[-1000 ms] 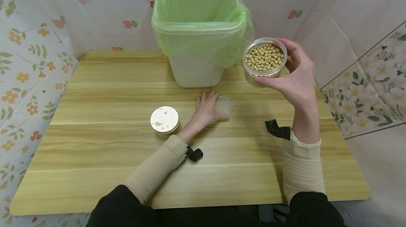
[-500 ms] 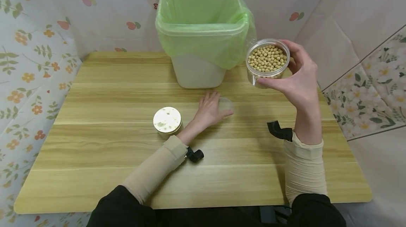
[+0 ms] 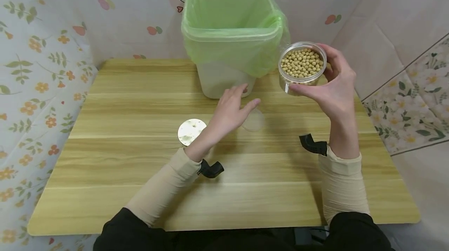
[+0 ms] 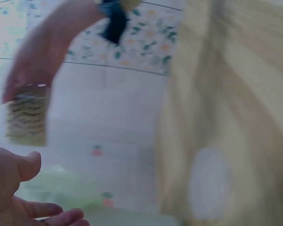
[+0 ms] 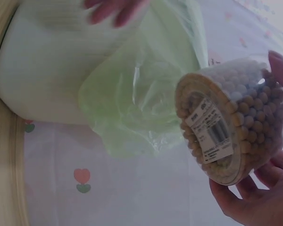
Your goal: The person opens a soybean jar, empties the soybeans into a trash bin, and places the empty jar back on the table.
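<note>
My right hand grips a clear plastic jar of soybeans, uncovered and tilted slightly, above the table on the right. In the right wrist view the base of the jar shows a white barcode label. My left hand, fingers loosely spread and holding nothing, hovers over the middle of the table. Just right of it a round translucent disc lies flat on the wood; the left wrist view shows this disc blurred. A round tin with a pale patterned lid is partly hidden behind my left wrist.
A white bin lined with a green plastic bag stands at the table's back edge, left of the jar. The wooden table meets floral sheets at the back and left.
My left hand has lifted off the translucent disc, which stays on the table. The right hand still holds the jar of soybeans. The head view has shifted slightly.
</note>
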Action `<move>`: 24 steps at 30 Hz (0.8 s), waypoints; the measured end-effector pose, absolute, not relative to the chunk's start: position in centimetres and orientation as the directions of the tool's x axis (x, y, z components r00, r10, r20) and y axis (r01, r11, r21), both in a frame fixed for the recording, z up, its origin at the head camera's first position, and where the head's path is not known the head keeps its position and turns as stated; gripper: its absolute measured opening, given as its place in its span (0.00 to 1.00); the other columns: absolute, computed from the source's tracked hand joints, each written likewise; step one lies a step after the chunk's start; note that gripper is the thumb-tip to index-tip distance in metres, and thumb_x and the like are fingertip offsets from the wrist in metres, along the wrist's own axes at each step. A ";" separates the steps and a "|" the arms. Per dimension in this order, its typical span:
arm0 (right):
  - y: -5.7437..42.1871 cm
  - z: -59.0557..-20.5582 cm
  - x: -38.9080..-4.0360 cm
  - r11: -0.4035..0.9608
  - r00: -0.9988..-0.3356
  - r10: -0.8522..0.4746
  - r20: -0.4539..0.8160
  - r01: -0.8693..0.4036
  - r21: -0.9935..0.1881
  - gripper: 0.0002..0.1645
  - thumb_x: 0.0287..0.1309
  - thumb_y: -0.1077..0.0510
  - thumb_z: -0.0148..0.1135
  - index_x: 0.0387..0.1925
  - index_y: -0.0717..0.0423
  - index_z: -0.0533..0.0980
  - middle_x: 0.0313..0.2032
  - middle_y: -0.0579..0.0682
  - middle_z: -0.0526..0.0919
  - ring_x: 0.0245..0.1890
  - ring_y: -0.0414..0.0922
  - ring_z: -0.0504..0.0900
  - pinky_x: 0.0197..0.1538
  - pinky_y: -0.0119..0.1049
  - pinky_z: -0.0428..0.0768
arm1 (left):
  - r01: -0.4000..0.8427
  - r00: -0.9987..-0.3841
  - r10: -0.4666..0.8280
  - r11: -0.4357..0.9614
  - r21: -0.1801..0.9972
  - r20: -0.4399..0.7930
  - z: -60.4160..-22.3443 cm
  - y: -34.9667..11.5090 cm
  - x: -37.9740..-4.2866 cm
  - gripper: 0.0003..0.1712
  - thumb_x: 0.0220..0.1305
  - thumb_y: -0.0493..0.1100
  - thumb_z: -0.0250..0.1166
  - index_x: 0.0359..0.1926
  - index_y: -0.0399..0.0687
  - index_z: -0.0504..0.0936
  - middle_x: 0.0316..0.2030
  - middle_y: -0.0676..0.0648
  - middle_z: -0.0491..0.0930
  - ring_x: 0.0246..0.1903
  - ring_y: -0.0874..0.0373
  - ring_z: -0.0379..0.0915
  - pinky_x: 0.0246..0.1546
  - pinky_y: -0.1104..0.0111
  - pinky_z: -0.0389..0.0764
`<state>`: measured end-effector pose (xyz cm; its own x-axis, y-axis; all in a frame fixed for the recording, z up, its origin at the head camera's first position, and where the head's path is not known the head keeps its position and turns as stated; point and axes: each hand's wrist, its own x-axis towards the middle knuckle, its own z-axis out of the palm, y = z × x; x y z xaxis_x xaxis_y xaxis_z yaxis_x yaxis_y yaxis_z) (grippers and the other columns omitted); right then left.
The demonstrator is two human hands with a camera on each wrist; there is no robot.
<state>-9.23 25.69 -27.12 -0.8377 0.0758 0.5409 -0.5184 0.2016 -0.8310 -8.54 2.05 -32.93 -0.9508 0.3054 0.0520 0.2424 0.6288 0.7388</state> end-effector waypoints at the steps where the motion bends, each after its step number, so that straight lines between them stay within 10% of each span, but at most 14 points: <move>1: 25.6 -27.1 -9.3 0.187 -0.836 0.085 0.542 -0.521 -0.833 0.51 0.25 0.80 0.81 0.61 0.61 0.77 0.56 0.49 0.84 0.57 0.44 0.80 0.62 0.29 0.77 | 0.250 -0.951 0.299 0.613 0.750 0.072 -32.3 1.6 -8.5 0.38 0.77 0.59 0.57 0.77 0.43 0.62 0.68 0.44 0.74 0.70 0.46 0.65 0.72 0.53 0.68; 12: 24.2 -24.9 -10.1 0.151 -0.810 0.202 0.551 -0.530 -0.835 0.49 0.25 0.79 0.80 0.59 0.61 0.78 0.54 0.49 0.84 0.56 0.45 0.78 0.58 0.31 0.78 | 0.353 -0.930 0.054 0.404 0.844 0.363 -26.0 -3.9 -10.8 0.21 0.74 0.47 0.63 0.61 0.41 0.79 0.45 0.42 0.87 0.39 0.54 0.80 0.41 0.69 0.78; 24: 22.6 -19.4 -12.5 0.389 -0.822 0.161 0.547 -0.456 -0.800 0.48 0.30 0.69 0.85 0.61 0.53 0.78 0.55 0.44 0.84 0.57 0.40 0.78 0.58 0.29 0.79 | 0.270 -0.922 -0.164 0.379 0.885 0.352 -24.8 -8.8 -14.2 0.15 0.75 0.48 0.60 0.51 0.43 0.81 0.33 0.54 0.79 0.33 0.63 0.72 0.38 0.73 0.72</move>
<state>-12.51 22.61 -19.43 -0.8217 0.1614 0.5466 -0.4560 0.3893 -0.8004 -14.22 -8.76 -24.81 -0.9216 -0.1642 0.3517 0.2702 0.3791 0.8850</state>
